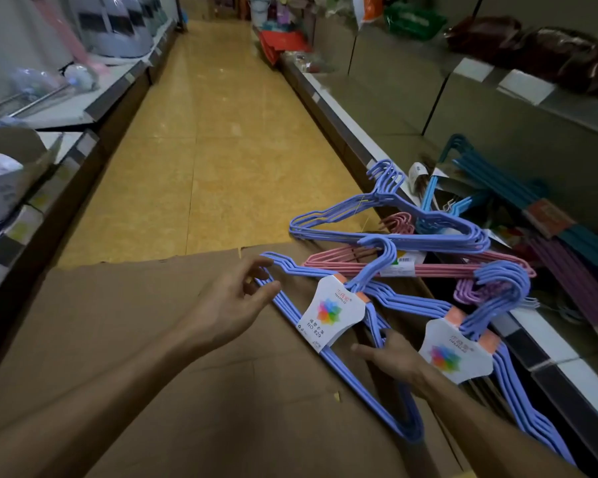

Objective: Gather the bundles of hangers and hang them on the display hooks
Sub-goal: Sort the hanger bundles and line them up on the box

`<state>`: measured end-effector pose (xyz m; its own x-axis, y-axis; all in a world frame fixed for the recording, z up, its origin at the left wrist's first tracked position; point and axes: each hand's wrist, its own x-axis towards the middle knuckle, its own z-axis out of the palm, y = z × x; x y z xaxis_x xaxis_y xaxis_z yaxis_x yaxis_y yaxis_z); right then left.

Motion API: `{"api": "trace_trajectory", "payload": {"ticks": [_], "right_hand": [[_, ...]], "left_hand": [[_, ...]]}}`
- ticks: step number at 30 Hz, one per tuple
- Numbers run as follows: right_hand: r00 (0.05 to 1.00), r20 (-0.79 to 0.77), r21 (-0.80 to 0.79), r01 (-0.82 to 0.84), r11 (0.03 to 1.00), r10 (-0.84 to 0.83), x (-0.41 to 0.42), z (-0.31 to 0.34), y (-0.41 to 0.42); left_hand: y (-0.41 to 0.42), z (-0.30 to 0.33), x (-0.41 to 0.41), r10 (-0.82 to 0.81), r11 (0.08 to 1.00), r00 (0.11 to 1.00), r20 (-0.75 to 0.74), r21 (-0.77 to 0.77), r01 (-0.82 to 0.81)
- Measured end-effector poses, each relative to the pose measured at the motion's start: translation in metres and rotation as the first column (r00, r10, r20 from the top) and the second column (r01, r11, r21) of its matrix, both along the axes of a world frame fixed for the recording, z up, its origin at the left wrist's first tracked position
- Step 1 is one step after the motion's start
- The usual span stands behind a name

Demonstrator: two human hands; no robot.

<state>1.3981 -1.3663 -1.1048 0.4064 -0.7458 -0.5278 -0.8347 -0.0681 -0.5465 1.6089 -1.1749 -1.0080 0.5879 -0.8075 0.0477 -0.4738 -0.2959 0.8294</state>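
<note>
Both hands are in on the nearest blue hanger bundle (328,315), which lies flat on the cardboard sheet (152,339) spread over the aisle floor (204,132). The left hand (235,301) is at the bundle's far shoulder tip, thumb and fingers curled around the wires — looks like a light pinch, though whether it has actually closed is hard to call. The right hand (390,357) sits at the lower bar, fingers spread and fairly straight against the wires, steadying more than grasping. One hand at each end: that makes sense for lifting a wide, floppy stack without it fanning out, and the white paper label (332,312) banding the necks keeps it together.

A second blue bundle (463,353) with the same label lies just right, partly behind the right forearm. Beyond, a third blue bundle (394,219) rests on a pink bundle (428,267), spilling over the shelf edge (549,339), with purple hangers (477,291) and teal hangers (480,181) tangled behind.

No display hooks in sight — they may be up the right-hand shelving, out of frame. The shelf goods are too blurred to name.
</note>
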Motion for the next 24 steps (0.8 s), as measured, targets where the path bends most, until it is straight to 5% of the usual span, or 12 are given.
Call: {"api": "trace_trajectory", "payload": {"ticks": [6, 11, 24], "right_hand": [[0.996, 0.089, -0.099, 0.026, 0.995, -0.017, 0.014, -0.015, 0.014], [0.959, 0.250, -0.230, -0.073, 0.970, 0.131, 0.028, 0.001, 0.041], [0.963, 0.096, -0.251, -0.222, 0.942, 0.253, 0.042, 0.033, 0.106]], "left_hand": [[-0.002, -0.020, 0.000, 0.073, 0.997, 0.997, 0.001, -0.025, -0.073], [-0.004, -0.023, 0.000, 0.036, 0.999, 0.999, -0.025, 0.008, -0.036], [-0.022, 0.013, -0.009, 0.023, 0.994, 0.990, -0.137, -0.104, -0.037]]}}
